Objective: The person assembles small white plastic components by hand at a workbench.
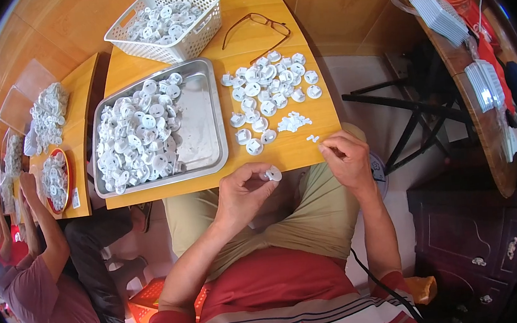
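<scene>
My left hand (244, 193) holds a round white plastic disc (272, 174) over my lap, just below the front edge of the yellow wooden table (282, 153). My right hand (346, 156) pinches a tiny white piece at the table's front right corner, beside a few small white bits (313, 138). A loose spread of white discs (267, 92) lies on the table ahead of both hands, with a small heap of tiny white parts (294, 121) at its near edge.
A metal tray (202, 123) heaped with white discs sits at left. A white basket (194, 40) of discs stands at the back, glasses (256, 26) beside it. Another person (38, 263) works at a second table (78, 135) on the left. Dark furniture stands right.
</scene>
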The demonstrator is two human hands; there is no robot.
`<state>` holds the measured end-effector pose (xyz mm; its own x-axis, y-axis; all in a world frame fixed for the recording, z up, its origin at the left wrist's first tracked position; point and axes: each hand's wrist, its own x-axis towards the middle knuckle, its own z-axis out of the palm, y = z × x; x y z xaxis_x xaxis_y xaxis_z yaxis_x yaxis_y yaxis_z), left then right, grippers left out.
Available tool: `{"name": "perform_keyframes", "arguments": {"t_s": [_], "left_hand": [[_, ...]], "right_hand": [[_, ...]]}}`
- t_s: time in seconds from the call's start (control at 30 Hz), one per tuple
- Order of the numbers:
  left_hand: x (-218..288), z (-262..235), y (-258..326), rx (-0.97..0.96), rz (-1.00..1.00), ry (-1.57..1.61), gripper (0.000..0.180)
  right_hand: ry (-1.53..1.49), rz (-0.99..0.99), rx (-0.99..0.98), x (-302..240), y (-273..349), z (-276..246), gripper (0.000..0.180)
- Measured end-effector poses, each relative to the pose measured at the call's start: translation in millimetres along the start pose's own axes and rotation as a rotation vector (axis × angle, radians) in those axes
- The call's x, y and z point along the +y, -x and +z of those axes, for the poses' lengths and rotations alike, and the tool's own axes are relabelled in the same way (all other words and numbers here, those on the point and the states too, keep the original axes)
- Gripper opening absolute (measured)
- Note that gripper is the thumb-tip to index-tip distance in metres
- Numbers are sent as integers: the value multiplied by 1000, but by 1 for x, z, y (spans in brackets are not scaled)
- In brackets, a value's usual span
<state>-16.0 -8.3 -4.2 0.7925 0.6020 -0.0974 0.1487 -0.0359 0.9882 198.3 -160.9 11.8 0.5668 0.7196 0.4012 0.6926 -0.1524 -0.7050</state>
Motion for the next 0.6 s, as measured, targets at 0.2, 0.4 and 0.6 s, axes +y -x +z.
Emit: {"name": "perform_keyframes", "arguments": {"t_s": [0.2, 0.4, 0.6], "left_hand": [[1, 1, -1, -6, 1, -5, 32], [3, 3, -2, 14, 21, -6, 30], [21, 1, -10, 28, 63, -68, 29]], "right_hand": [[-9, 1, -8, 0, -2, -1, 5], [17, -67, -7, -2, -3, -2, 6], [3, -42, -10, -1, 1, 0, 7]]}}
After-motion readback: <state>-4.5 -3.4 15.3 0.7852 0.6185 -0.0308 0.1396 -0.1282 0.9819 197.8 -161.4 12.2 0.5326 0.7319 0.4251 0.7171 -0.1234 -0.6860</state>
